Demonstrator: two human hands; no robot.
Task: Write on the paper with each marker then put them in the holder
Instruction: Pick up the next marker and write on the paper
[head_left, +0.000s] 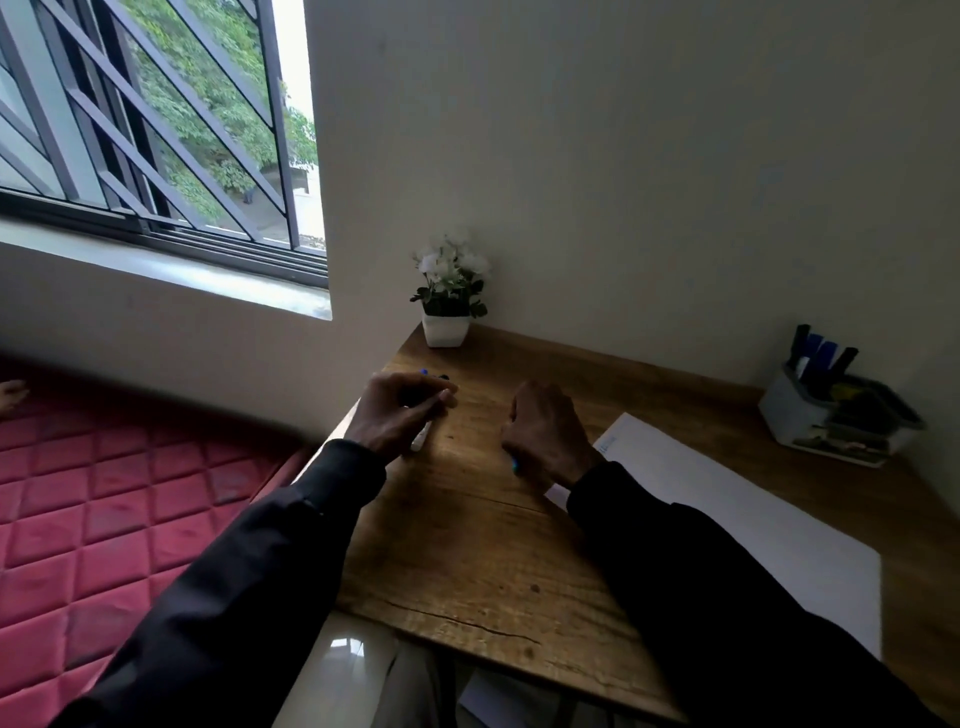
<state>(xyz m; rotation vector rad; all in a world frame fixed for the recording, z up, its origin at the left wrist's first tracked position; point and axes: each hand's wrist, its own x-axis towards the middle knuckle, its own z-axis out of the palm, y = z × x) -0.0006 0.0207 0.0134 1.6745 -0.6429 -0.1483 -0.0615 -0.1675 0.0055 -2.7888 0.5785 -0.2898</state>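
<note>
My left hand (397, 410) rests on the wooden table (483, 561) near its left edge, fingers curled around white markers (420, 440); a blue cap and a dark cap peek out past the fingertips. My right hand (545, 434) is closed to the right of it, with a blue tip showing under the palm; I cannot tell what that blue tip belongs to. A large white sheet of paper (737, 509) lies under my right forearm, faint blue writing at its far corner. The grey holder (826, 415) stands at the back right with several blue and black markers upright in it.
A small white pot with white flowers (448, 301) stands in the table's far left corner against the wall. A red quilted mattress (104, 499) lies left of the table below a barred window. The holder's lower tray holds small items.
</note>
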